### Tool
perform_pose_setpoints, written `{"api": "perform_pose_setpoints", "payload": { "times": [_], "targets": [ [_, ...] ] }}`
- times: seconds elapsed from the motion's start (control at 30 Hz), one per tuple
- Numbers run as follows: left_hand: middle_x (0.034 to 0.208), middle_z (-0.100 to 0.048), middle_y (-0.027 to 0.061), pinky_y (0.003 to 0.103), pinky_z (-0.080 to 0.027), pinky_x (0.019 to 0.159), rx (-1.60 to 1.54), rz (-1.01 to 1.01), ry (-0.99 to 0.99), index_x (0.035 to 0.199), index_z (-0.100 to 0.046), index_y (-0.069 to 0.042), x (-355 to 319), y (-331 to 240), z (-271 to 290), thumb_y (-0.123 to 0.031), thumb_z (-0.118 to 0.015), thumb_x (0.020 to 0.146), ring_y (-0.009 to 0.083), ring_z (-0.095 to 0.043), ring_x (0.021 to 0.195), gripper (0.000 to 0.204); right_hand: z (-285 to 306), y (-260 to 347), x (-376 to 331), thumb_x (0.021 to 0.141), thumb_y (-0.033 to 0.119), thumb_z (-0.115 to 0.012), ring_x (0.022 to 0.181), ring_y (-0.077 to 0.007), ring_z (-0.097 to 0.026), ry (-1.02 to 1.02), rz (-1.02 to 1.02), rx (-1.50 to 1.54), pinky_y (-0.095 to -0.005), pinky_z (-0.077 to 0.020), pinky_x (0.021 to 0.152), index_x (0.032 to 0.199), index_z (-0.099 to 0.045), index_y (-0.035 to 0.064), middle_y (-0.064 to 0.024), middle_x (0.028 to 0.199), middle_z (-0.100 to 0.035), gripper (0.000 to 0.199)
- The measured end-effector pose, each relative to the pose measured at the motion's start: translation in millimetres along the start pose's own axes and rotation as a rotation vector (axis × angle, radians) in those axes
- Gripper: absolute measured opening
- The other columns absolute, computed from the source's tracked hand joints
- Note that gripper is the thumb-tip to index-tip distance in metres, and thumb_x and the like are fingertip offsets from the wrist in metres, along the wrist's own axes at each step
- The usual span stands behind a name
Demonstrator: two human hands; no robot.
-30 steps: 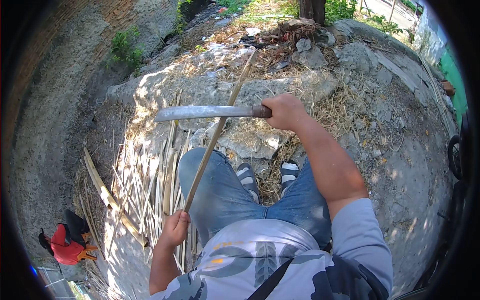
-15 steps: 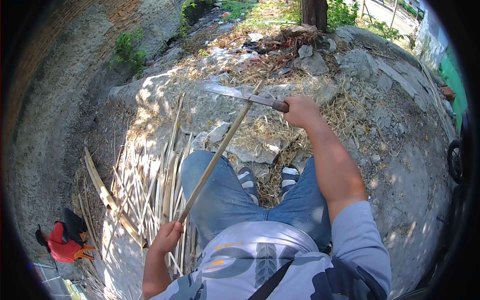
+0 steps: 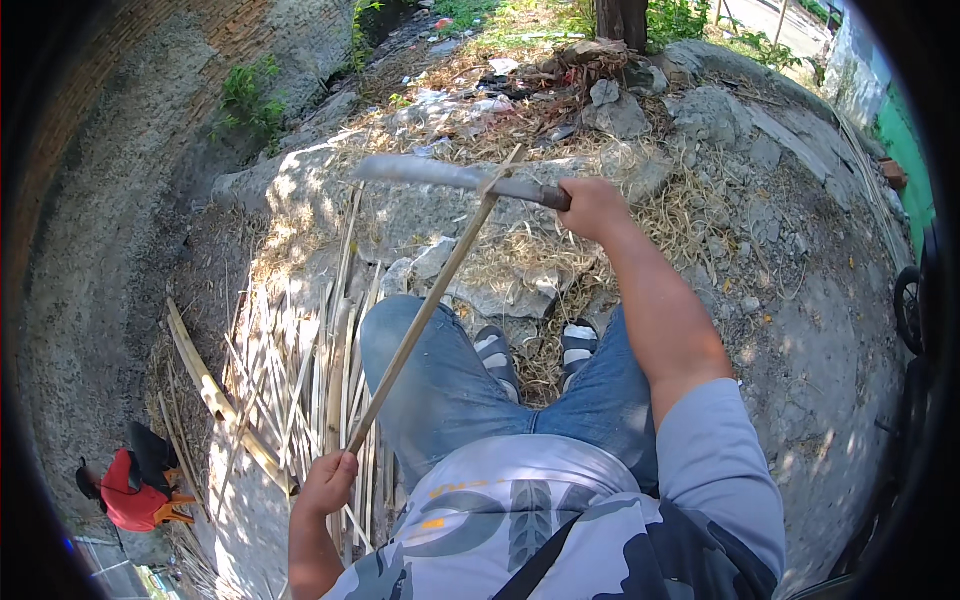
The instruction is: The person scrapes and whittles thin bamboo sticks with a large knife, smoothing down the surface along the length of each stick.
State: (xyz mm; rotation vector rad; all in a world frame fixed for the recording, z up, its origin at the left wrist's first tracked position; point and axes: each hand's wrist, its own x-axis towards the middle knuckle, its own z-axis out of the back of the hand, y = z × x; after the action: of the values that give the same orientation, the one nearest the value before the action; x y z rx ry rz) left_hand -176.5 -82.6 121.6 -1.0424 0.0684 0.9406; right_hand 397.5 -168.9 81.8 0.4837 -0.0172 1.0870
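My left hand (image 3: pixel 328 484) is closed around the lower end of a long bamboo strip (image 3: pixel 425 318), which slants up and away across my left thigh. My right hand (image 3: pixel 596 211) grips the handle of a machete (image 3: pixel 430 172). Its blade points left and crosses the strip near the far end, touching it. A thin sliver appears to lift from the strip at the blade. Motion smears the front part of the blade.
Many loose bamboo strips (image 3: pixel 300 385) lie on the ground at my left, beside a split bamboo pole (image 3: pixel 218 398). Farther left, a person in red (image 3: pixel 135 495) sits on an orange stool. Ahead are broken concrete (image 3: pixel 622 118), shavings and a tree trunk (image 3: pixel 622 22).
The machete blade has shifted slightly left and up along the strip's far end and now looks blurred. My left hand has barely moved and still holds the strip.
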Motion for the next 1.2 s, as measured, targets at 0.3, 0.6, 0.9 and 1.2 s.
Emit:
{"api": "perform_pose_setpoints", "payload": {
  "times": [0.3,0.6,0.9,1.2],
  "targets": [
    [0.067,-0.052,-0.0038,0.027,-0.038,0.055,-0.114,0.107,0.019,0.081,-0.061,-0.006,3,19,-4,-0.043,-0.050,0.107,0.0071,-0.044,0.061,0.047,16,14,-5,0.077,0.027,-0.068,0.097,-0.0318,-0.070,0.176,-0.271,-0.094,-0.0462,-0.0562,0.085,0.102,-0.073,0.0196,-0.0094,0.101,-0.073,0.026],
    [0.067,-0.053,-0.0028,0.027,-0.039,0.057,-0.205,0.106,0.031,0.084,-0.064,-0.003,-2,36,-7,-0.044,-0.052,0.105,0.0079,-0.045,0.063,0.048,-2,2,-1,0.077,0.031,-0.070,0.099,-0.0329,-0.070,0.262,-0.193,0.074,-0.0462,-0.0556,0.087,0.107,-0.073,0.0185,-0.0119,0.102,-0.072,0.033],
    [0.070,-0.053,-0.0006,0.028,-0.043,0.062,0.021,0.068,-0.111,0.094,-0.064,-0.003,-3,15,-12,-0.040,-0.052,0.106,0.0100,-0.049,0.067,0.041,2,17,-6,0.081,0.040,-0.072,0.092,-0.0354,-0.070,0.120,-0.119,-0.038,-0.0481,-0.0546,0.079,0.106,-0.069,0.0162,-0.0133,0.093,-0.072,0.034],
    [0.065,-0.056,0.0107,0.037,-0.044,0.060,0.184,-0.071,-0.302,0.083,-0.059,0.001,1,12,-15,-0.040,-0.052,0.105,0.0183,-0.051,0.063,0.047,4,21,-3,0.078,0.029,-0.074,0.087,-0.0384,-0.069,-0.134,-0.081,0.127,-0.0506,-0.0538,0.078,0.098,-0.066,0.0136,-0.0142,0.087,-0.071,0.027]
  ]
}}
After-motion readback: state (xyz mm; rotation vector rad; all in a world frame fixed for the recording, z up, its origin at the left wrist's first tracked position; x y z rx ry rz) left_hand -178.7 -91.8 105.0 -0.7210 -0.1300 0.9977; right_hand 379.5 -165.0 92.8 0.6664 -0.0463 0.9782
